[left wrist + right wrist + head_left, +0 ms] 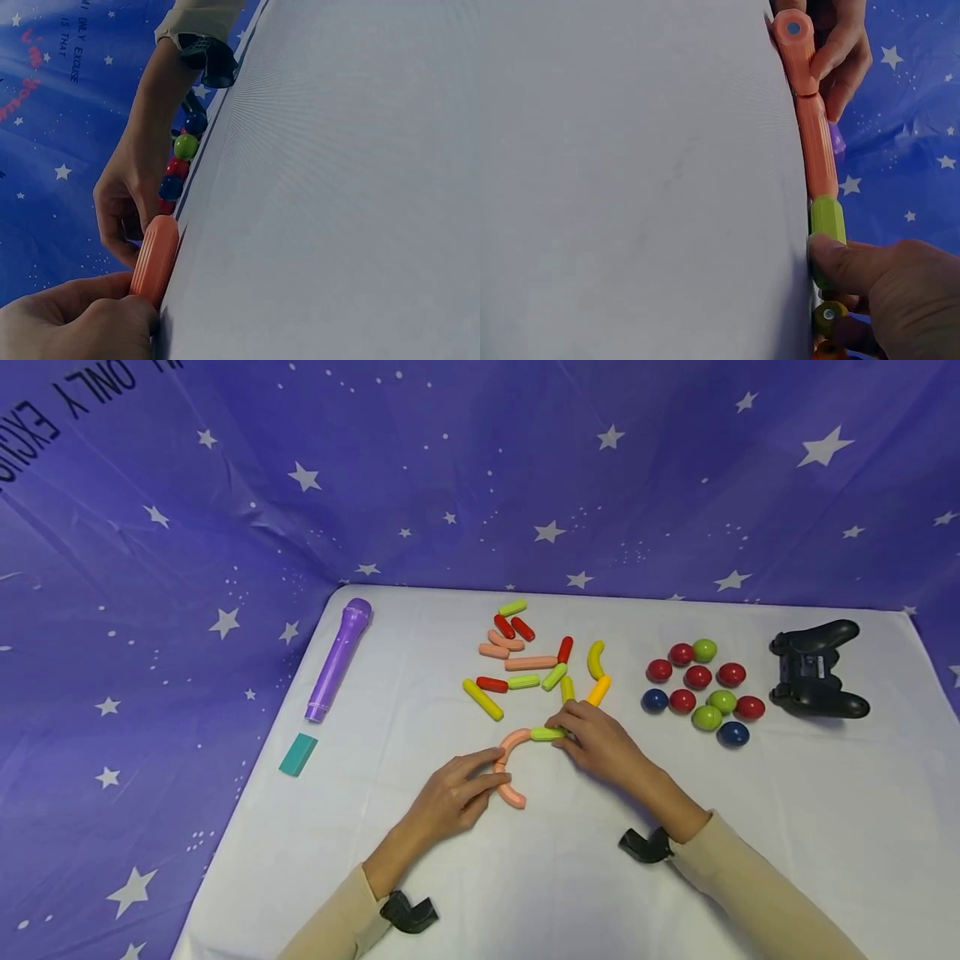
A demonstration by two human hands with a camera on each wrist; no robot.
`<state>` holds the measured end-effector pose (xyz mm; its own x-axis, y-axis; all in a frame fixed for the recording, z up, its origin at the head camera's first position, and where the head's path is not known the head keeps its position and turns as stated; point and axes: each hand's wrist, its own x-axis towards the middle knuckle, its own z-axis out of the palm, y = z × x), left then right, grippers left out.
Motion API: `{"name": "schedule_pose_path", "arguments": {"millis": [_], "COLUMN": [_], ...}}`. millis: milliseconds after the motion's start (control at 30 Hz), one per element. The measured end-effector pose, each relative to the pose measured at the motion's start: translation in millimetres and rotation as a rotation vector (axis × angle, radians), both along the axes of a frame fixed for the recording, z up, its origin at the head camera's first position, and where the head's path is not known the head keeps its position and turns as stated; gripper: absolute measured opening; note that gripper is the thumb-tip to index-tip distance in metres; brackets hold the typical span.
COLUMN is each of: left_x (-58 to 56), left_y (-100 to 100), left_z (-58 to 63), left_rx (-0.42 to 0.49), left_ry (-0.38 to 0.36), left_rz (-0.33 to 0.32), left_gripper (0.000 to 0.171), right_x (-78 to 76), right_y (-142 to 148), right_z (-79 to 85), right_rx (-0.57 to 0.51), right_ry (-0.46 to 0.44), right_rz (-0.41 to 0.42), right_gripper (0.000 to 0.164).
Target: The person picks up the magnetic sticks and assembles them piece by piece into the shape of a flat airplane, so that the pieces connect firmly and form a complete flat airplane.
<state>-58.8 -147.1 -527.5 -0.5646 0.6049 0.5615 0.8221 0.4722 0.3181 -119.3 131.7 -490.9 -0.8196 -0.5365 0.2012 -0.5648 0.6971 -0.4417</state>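
Observation:
Two curved peach toy sticks lie end to end on the white table, forming a C shape. A short straight green stick meets their upper end. My left hand holds the curved pair where they join, fingers on the outer side. With thumb and fingers, my right hand pinches the green stick's far end. In the right wrist view, a round disc shows in the tip of the lower curved stick. A yellow-green stick and an orange-yellow one lie just beyond my right hand.
Several red, green and peach sticks, such as a long peach one, lie behind the hands. To the right are several coloured balls and a black game controller. A purple microphone and teal block lie left.

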Motion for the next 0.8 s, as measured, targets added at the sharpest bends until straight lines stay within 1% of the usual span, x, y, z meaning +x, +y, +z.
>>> {"name": "schedule_pose_path", "arguments": {"millis": [167, 300, 400, 500, 533, 567, 633, 700, 733, 800], "left_x": [0.6, 0.4, -0.2, -0.8, -1.0, -1.1, -1.1, -0.9, -0.8, -0.7], "left_y": [-1.4, -1.5, -1.1, -1.3, -1.4, -1.6, -1.8, -1.6, -1.5, -0.8], "left_z": [1.0, 0.4, 0.0, 0.2, 0.5, 0.3, -0.2, -0.8, -1.0, -0.7], "left_rx": [-0.008, -0.03, -0.046, -0.052, -0.053, -0.053, -0.055, -0.053, -0.053, -0.05], "left_ry": [-0.014, 0.021, 0.033, 0.018, 0.009, 0.003, -0.001, -0.003, -0.001, 0.003], "left_rz": [0.026, 0.034, 0.036, 0.038, 0.04, 0.04, 0.041, 0.041, 0.04, 0.037], "left_gripper": [0.033, 0.029, 0.027, 0.026, 0.027, 0.027, 0.026, 0.027, 0.026, 0.026], "right_x": [-9.7, -14.2, -18.0, -28.9, -34.4, -40.4, -53.0, -63.7, -68.0, -74.5], "right_y": [1.2, 6.2, 10.6, 12.1, 11.9, 11.5, 9.5, 5.9, 4.2, 0.2], "right_z": [-1.9, -0.3, 1.8, 7.2, 9.7, 11.8, 15.1, 16.7, 16.6, 15.6], "right_rx": [0.01, -0.013, -0.062, -0.131, -0.133, -0.126, -0.074, 0.014, 0.06, 0.135], "right_ry": [-0.001, -0.038, -0.051, -0.008, 0.003, 0.012, 0.022, 0.008, -0.005, 0.0], "right_rz": [0.015, 0.041, 0.04, 0.013, -0.003, -0.02, -0.047, -0.06, -0.059, -0.048], "right_gripper": [0.028, 0.027, 0.021, 0.016, 0.016, 0.016, 0.02, 0.024, 0.026, 0.026]}}
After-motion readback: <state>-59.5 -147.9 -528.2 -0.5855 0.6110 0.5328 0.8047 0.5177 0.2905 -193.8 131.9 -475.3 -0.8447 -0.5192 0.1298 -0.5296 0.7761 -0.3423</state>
